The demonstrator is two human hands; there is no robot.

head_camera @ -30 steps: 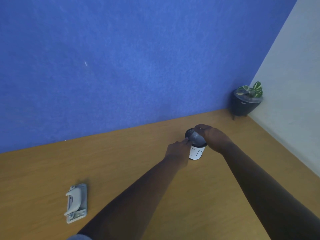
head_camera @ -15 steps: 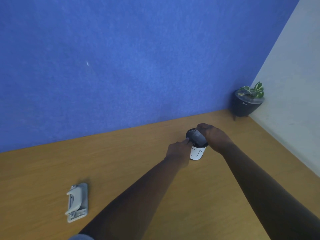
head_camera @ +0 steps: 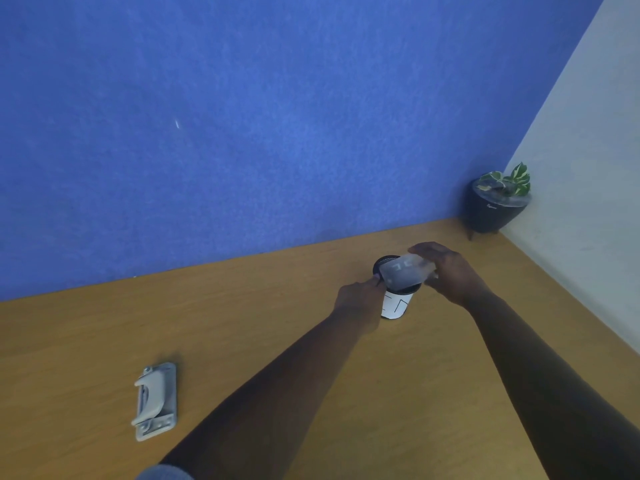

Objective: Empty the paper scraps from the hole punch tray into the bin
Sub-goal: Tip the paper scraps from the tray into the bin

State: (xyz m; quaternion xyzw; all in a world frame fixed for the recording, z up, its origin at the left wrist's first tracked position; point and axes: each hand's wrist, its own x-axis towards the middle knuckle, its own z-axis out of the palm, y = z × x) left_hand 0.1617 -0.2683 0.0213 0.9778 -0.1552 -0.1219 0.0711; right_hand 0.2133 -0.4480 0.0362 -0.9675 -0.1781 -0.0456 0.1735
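Two hands hold one translucent grey plastic tray (head_camera: pixel 406 271), rectangular and shallow, tilted over the dark mouth of one small round bin (head_camera: pixel 396 303) with white, line-marked sides, standing on the wood-grain tabletop (head_camera: pixel 242 306). The right hand (head_camera: pixel 450 271) grips the tray's far end, fingers curled around it; the left hand (head_camera: pixel 360 296) pinches its near corner. One grey hole punch (head_camera: pixel 154 400) lies flat well to the left. One potted plant (head_camera: pixel 495 202) occupies the corner beside the blue felt wall (head_camera: pixel 242 133).
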